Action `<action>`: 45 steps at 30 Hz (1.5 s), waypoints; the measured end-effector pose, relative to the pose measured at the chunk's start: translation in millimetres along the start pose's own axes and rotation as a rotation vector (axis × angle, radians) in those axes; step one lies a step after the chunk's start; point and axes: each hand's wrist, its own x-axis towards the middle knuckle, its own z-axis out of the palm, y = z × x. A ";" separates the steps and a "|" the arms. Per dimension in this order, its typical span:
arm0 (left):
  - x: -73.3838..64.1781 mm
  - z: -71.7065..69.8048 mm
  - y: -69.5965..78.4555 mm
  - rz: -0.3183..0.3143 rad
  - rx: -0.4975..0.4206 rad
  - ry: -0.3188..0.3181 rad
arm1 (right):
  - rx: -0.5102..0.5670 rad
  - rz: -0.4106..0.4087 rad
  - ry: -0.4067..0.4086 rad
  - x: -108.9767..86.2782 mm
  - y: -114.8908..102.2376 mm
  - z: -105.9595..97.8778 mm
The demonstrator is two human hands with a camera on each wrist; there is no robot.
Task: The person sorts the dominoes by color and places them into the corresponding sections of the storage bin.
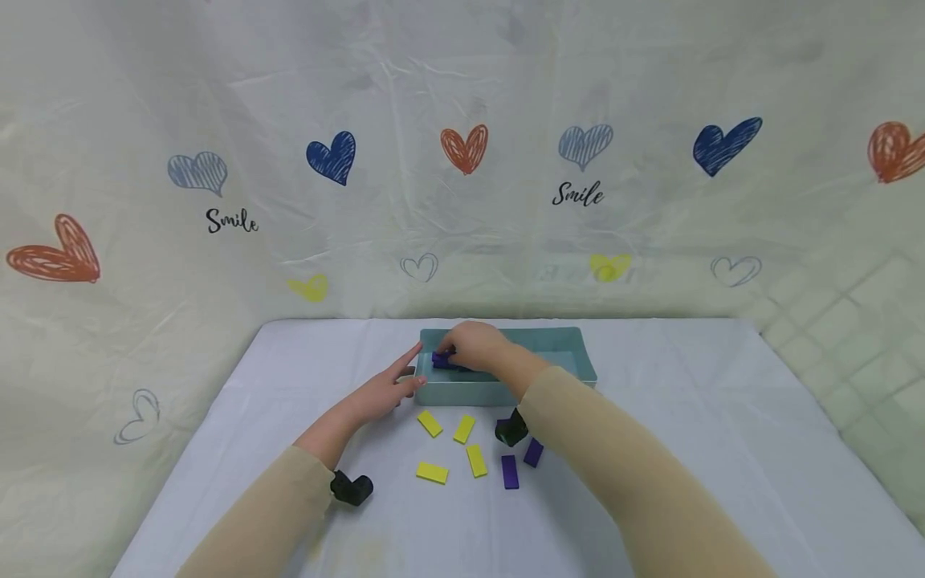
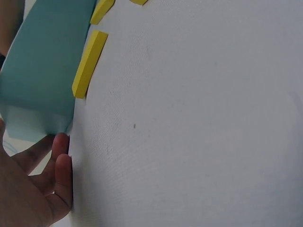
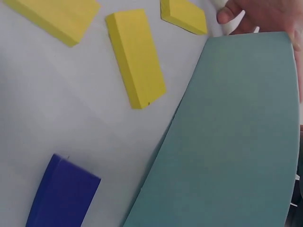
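A teal rectangular box [image 1: 506,393] stands near the back of the table. My right hand [image 1: 477,345] reaches over its front wall into the left part and pinches a purple block [image 1: 440,361] near the box floor; the fingers partly cover the block. In the right wrist view the box wall [image 3: 232,118] hides that hand's fingertips. My left hand [image 1: 379,395] is at the box's left end with fingers spread and fairly straight. In the left wrist view its fingertips [image 2: 60,142] are right at the end wall of the box.
Several yellow blocks [image 1: 432,472] lie scattered on the white cloth in front of the box. To their right are purple blocks [image 1: 510,472], one partly hidden by the black right wrist camera [image 1: 511,429]. Behind the table hangs a white sheet [image 1: 462,233] printed with hearts.
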 end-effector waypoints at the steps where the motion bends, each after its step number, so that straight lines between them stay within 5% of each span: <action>1: 0.0 -0.2 0.1 0.003 -0.003 -0.002 | 0.001 0.008 0.002 2.0 -0.4 1.3; 28: 0.2 -0.7 -0.3 0.022 -0.007 -0.012 | 0.039 0.081 -0.038 19.3 -0.2 18.7; 45: 0.7 -2.3 -3.4 0.015 -0.032 -0.009 | 0.001 0.012 -0.042 24.6 -9.3 24.8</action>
